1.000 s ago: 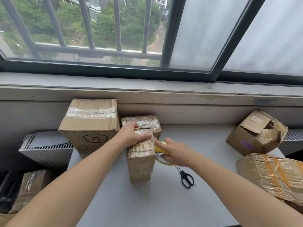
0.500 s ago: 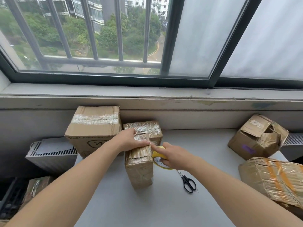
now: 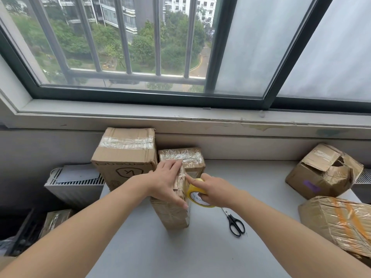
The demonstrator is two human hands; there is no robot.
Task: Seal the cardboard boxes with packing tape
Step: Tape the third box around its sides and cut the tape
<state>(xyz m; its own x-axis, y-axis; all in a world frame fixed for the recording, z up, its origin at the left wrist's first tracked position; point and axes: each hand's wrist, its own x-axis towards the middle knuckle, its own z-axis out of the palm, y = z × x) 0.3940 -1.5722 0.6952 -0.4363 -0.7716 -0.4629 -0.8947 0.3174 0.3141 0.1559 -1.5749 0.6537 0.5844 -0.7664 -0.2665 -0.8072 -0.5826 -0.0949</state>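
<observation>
A narrow upright cardboard box, wrapped in clear tape, stands mid-table. My left hand lies over its top, fingers stretched along the taped top and the thumb down its right side. My right hand grips a yellow roll of packing tape held against the box's right side, index finger pointing at the top edge. Behind it stands a small taped box, and to the left a larger taped box.
Black-handled scissors lie on the grey table right of the narrow box. A crumpled open box and a large tape-wrapped box sit at the right edge. A radiator and another box are lower left.
The view has tilted up toward the window. My left hand has spread flatter over the box top. The tape roll stays against the box's right side, slightly lower.
</observation>
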